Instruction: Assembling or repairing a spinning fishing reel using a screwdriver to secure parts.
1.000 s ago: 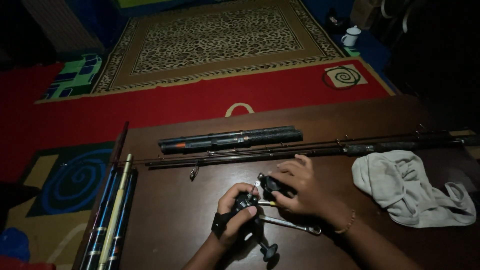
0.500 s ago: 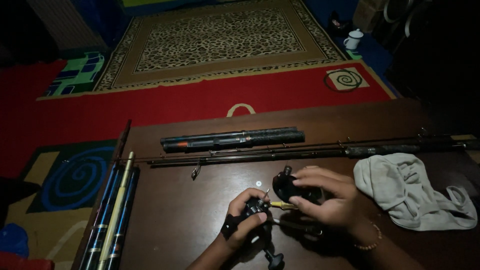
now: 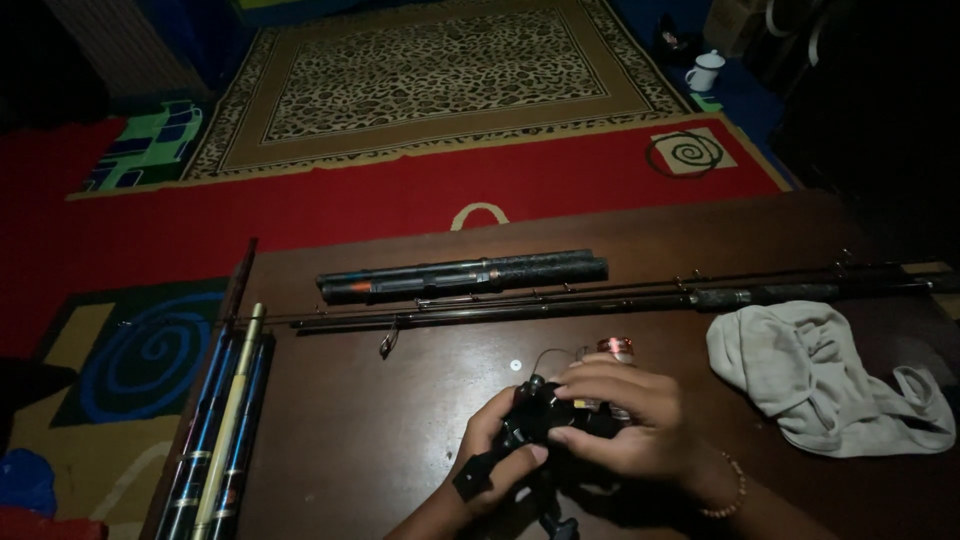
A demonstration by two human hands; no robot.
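The right hand [image 3: 625, 420] is closed over the top of a black fishing reel [image 3: 545, 415], fingers curled across its body, and the left hand [image 3: 495, 455] grips the same reel from below and the near side, thumb pressed against it. The reel sits just above the dark wooden surface [image 3: 400, 420], low in the view and close to the near edge, with a reddish spool [image 3: 617, 347] showing just past the right hand's fingertips. A bead bracelet [image 3: 728, 490] circles the right wrist. To the right of the hands, near but apart, lies one crumpled pale cloth [image 3: 820, 375]. Beyond the hands, one thin dark fishing rod [image 3: 560, 303] stretches nearly the whole width of the surface, and just behind it lies one short dark tube [image 3: 460, 275]. Well to the left of the hands, a bundle of several slim rods [image 3: 225, 430] rests along the left edge of the surface, one pale and the others bluish; their exact number cannot be told. Between that bundle and the hands the wood is bare. Past the far edge lies a red carpet [image 3: 400, 205], then a spotted rug [image 3: 430, 75], with one white mug [image 3: 705, 72] on the floor far off to the right.
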